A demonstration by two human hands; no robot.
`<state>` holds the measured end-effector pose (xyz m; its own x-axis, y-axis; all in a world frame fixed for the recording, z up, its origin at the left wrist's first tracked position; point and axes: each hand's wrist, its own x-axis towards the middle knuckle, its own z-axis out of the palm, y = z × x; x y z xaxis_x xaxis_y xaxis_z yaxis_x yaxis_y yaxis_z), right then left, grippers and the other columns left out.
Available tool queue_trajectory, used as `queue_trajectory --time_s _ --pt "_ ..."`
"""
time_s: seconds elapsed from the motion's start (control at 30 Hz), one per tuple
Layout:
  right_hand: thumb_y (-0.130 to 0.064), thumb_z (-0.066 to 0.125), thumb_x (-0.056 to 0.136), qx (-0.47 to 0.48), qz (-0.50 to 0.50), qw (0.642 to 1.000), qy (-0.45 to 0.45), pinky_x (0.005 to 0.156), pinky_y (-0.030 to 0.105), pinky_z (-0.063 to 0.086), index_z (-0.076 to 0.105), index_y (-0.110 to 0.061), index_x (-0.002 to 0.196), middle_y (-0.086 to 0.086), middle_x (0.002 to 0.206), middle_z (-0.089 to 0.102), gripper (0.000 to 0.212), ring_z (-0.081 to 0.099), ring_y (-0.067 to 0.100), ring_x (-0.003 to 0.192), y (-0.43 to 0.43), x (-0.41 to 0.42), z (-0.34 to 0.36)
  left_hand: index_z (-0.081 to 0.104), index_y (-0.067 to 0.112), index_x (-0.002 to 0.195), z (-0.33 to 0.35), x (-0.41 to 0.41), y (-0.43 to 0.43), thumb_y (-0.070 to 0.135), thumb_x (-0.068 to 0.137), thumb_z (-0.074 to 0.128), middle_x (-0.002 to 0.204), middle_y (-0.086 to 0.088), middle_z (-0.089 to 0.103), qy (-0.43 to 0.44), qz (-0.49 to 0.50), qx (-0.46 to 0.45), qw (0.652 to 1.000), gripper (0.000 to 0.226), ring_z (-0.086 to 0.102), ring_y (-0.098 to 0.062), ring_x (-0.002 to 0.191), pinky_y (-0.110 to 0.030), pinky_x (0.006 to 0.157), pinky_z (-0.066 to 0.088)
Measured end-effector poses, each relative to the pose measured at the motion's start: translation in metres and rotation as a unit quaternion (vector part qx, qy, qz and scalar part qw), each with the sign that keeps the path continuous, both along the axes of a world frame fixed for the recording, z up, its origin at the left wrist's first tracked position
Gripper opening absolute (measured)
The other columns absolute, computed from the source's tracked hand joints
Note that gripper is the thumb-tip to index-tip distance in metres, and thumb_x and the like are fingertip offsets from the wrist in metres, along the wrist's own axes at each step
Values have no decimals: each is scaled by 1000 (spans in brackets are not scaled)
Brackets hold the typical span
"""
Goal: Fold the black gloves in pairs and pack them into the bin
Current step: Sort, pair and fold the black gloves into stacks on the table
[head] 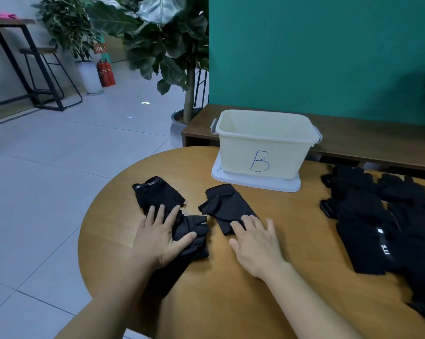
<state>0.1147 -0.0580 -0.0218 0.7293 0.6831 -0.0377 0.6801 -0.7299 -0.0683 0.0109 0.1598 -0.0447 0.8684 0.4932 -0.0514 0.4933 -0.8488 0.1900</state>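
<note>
From the head view, a round wooden desk [231,302] carried everything. The left hand [157,238] lay flat on a black fingerless fabric glove with a lettered cuff [157,194]. Its grip was wide: the fingers were spread and pressing, and the thumb rested across the glove's crumpled near end. The right hand [255,243] was just as flat and held nothing, with only its fingertips touching the near edge of a second black fabric glove [227,204]. The two gloves lay near each other but did not overlap. Both were out on the desk in front of a cream plastic bin marked "B" [262,152], which stood on a pale grey lid [255,185]. No glove showed in the visible part of the bin's inside, and its floor was hidden. A loose pile of black gloves [377,228] waited well apart at the right.

Pairing looked barely started, so most of the task lay ahead. The likeliest slip was a lopsided fold. The glove under the left hand was already bunched, and stacking the other on it without smoothing would probably leave a lumpy bundle that springs open in the bin. The right hand's light fingertip contact might also let the soft fabric slide or crease instead of lifting cleanly. Lastly, one hand would have to reach across to the bin, and a sleeve or wrist could drag the other glove off the desk's curved edge.
</note>
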Motion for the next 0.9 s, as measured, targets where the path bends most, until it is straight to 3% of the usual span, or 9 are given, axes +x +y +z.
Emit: queue_trajectory --time_s 0.23,0.47,0.53,0.6,0.67,0.73,0.8,0.9 --pt "-36 27 106 23 -70 997 17 118 46 4 32 -29 146 -3 155 27 41 13 19 149 -64 5 0 -2 40 157 9 40 -32 98 53 -9 167 -2 -2 17 -97 4 995 119 -12 -23 153 -39 123 1" --pt "-33 28 107 32 -94 995 31 118 44 2 36 -30 146 -5 153 32 40 14 17 149 -101 7 8 3 43 157 13 79 -62 104 42 -10 167 -3 -2 46 -152 -7 987 130 -12 -23 153 -46 122 -2" --pt "-32 29 107 46 -88 994 44 118 42 3 39 -30 146 -7 151 37 41 16 14 148 -108 11 14 13 42 156 22 85 -67 98 54 2 167 -2 -1 35 -162 -4 986 117 -12 -20 153 -50 120 -8" --pt "-30 32 106 80 -85 993 35 116 37 8 45 -30 143 -10 145 46 39 24 11 144 -112 20 23 33 40 151 32 92 -72 78 65 4 167 1 6 -21 -173 -15 985 98 -7 -16 153 -51 119 -11" --pt "-28 35 105 114 -97 989 13 111 34 15 53 -30 137 -12 137 54 36 35 10 135 -112 35 33 53 36 138 42 102 -82 64 77 5 162 1 28 -94 -181 -32 979 83 12 -15 151 -46 118 -6" --pt "-27 39 104 137 -122 983 11 108 33 19 58 -29 131 -11 127 61 33 41 11 127 -107 52 40 64 29 120 48 116 -94 51 94 16 141 5 55 -127 -173 -39 976 59 39 -15 138 -39 112 6" --pt "-29 41 104 132 -143 981 18 108 34 21 59 -28 129 -8 123 63 32 41 13 126 -99 68 43 59 26 94 48 130 -106 38 102 31 111 7 68 -126 -159 -39 979 31 54 -18 117 -33 97 15" --pt "-32 42 103 108 -157 981 29 108 35 22 57 -26 133 -4 124 63 33 38 15 130 -85 88 41 46 30 86 44 148 -117 36 100 43 93 4 66 -109 -132 -35 985 16 55 -22 102 -32 86 17"
